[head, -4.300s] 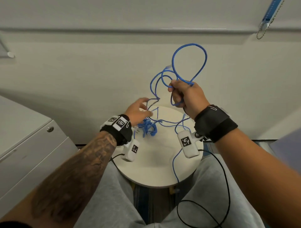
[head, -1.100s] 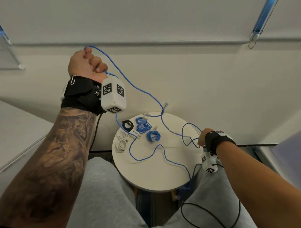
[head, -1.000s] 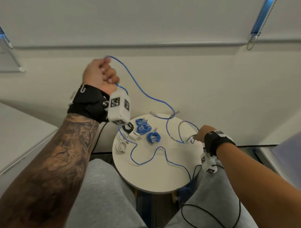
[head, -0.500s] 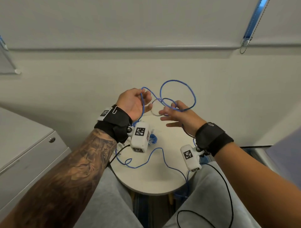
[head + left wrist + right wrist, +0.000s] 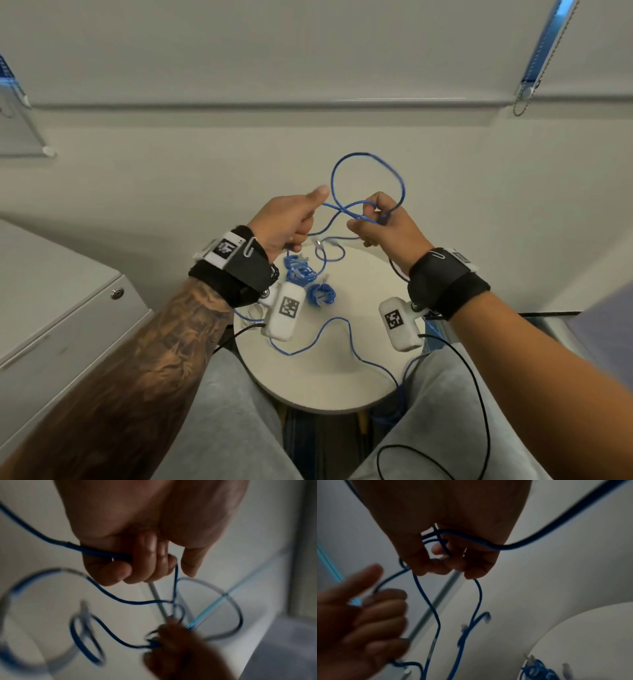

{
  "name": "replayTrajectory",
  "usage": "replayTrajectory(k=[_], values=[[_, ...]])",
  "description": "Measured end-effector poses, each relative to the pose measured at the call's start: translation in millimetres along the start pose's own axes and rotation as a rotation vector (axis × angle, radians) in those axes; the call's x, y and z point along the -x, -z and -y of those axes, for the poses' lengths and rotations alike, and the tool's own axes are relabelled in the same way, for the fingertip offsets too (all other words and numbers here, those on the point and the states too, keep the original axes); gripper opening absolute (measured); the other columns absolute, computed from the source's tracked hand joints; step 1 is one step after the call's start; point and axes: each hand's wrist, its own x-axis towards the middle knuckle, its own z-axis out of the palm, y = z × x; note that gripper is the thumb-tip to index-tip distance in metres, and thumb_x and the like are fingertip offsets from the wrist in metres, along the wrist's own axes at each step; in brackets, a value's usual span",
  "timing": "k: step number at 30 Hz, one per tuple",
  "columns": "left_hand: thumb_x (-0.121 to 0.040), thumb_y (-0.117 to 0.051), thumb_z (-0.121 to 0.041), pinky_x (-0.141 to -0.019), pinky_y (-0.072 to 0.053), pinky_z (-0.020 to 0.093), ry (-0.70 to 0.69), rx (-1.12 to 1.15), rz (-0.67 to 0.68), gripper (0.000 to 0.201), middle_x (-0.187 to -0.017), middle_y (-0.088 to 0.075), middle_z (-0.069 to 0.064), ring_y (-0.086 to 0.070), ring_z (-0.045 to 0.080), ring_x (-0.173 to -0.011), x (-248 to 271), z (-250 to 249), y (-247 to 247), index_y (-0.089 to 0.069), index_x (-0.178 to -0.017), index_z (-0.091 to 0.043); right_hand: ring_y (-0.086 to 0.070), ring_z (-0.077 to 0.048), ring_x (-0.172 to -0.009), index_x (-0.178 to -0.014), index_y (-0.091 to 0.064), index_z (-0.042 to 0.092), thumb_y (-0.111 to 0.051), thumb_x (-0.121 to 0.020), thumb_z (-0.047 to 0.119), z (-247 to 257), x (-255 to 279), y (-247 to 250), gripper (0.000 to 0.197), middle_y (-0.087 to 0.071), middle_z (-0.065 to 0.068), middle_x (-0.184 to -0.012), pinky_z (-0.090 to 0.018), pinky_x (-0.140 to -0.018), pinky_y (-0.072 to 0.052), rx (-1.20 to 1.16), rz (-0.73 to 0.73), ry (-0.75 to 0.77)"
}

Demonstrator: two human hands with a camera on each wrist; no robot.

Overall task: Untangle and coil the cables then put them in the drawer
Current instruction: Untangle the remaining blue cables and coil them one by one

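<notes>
Head view — two hands (image 5: 287,222) (image 5: 387,226), one cable (image 5: 368,178)

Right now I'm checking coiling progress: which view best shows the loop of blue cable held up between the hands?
The head view: the whole loop of blue cable arcs above the right hand and left hand. The left wrist view shows it blurred beyond the fingers; the right wrist view shows only dark strands.
</notes>
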Motion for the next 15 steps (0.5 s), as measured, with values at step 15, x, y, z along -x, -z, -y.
replayTrajectory(k=[15], values=[[-0.096, -0.060, -0.022, -0.047, -0.014, 0.026, -0.163, 0.059, -0.013, 0.013, -0.075, -0.059, 0.003, -0.021, 0.013, -0.045, -4, 38, -18, -0.067, -0.089, -0.013, -0.044, -0.018, -0.055, -0.087, -0.055, 0.011, -0.060, -0.099, 0.025, 13, 10, 8, 0.019, -0.074, -0.011, -0.079, -0.025, -0.049, -0.045, -0.001, -0.026, -0.033]])
